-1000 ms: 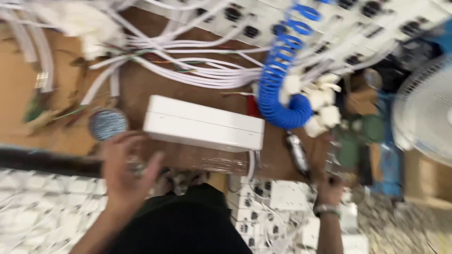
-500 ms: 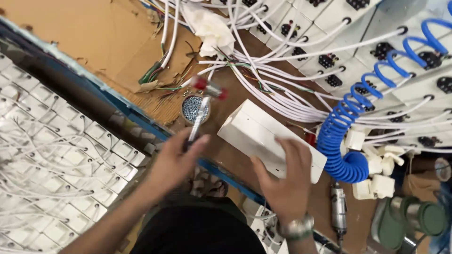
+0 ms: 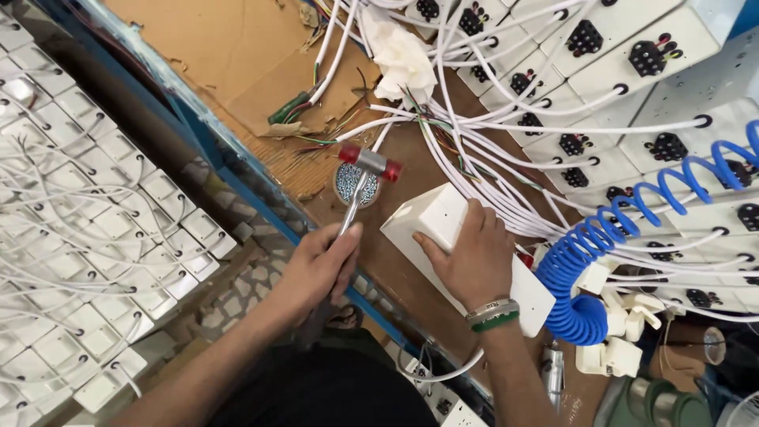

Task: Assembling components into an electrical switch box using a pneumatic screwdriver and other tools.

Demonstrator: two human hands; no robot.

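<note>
Red-tipped mallet (image 3: 365, 178) gripped in left hand (image 3: 320, 265) | right hand (image 3: 473, 253) pressed flat on white box (image 3: 458, 241)

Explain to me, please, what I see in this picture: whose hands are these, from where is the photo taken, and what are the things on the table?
The picture comes from a camera worn on a person's head, looking down at that person's own two bare hands; there is no machine. The left hand has its grip on a small hammer with red ends. The hammer's head is over a round tin of small metal parts. The right hand, with bands at the wrist, presses flat on a long white box. On the brown workbench lie many white cables, white socket boards and a blue coiled hose. At the left, lower down, lie more white boxes with cables.
</note>
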